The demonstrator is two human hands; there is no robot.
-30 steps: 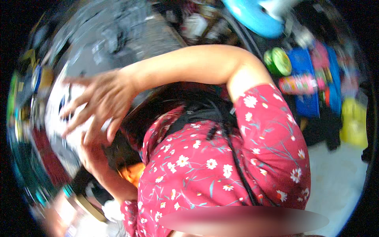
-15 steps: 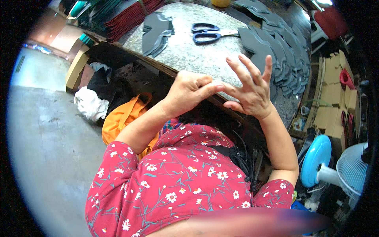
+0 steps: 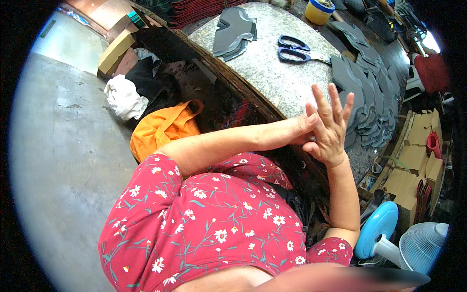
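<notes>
Hands meeting above the edge of the stone worktop point(image 3: 272, 73), nothing gripped in either.

Head view: the right hand point(image 3: 331, 129) is up with fingers spread wide and empty, and the left hand point(image 3: 299, 130) comes across to press against its palm side, fingers loosely curled (whether it pinches anything small there, I cannot tell). Just beyond them lies a fanned row of dark grey cut pieces point(image 3: 362, 92) along the worktop, blue-handled scissors point(image 3: 296, 50) farther back, a second grey stack point(image 3: 233, 31) and a yellow tub point(image 3: 318, 10) beyond. By my reading, this is a pause between pieces; picking up work again calls for a reach forward to the nearest grey piece.
</notes>
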